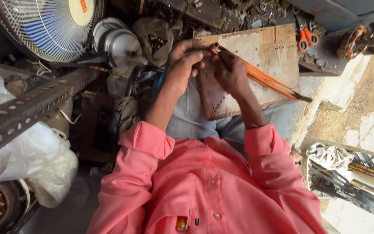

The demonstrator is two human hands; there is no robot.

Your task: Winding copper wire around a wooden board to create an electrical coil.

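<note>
Pink sleeves frame our view; our left hand [182, 65] and right hand [230, 71] pinch a bundle of orange wire strands [260, 78] over the wooden board [256, 56] on our lap. Strands look light, springy, kink-prone; best gripped near the bunched end. Beyond: orange-handled scissors [307, 38], fan [48, 26].

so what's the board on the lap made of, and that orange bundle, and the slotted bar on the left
The board looks like raw wood or plywood: pale, matte, stained, with small holes near its lower edge. The orange bundle, held by the left hand and right hand, looks like thin glossy strands, perhaps enamelled copper wire. The slotted bar appears to be steel angle, dull and rusty.
</note>
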